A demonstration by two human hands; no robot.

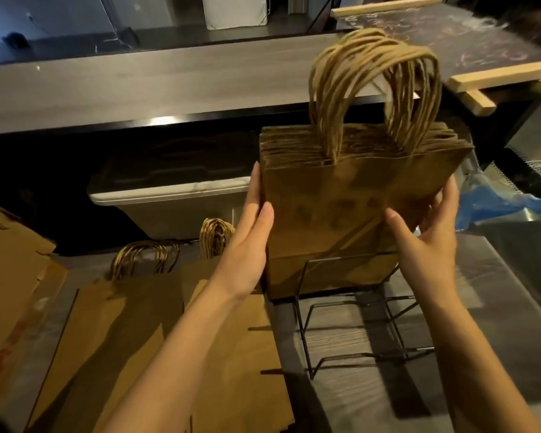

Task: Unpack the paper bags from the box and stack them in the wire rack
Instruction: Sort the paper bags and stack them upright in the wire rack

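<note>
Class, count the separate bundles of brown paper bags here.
3. One upright bundle in the wire rack, held by left hand and right hand; two lying flat left of it: far-left bundle and middle bundle. Others may be hidden.

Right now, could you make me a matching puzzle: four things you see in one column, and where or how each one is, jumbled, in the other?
1. small bag bundle
2. large bags
3. wire rack
4. blue plastic

A. lying flat, left of the rack
B. black, its near slots empty
C. at the far right
D. upright, held between the left hand and the right hand

Pairs: 1-D, 2-A, 3-B, 4-C
</note>
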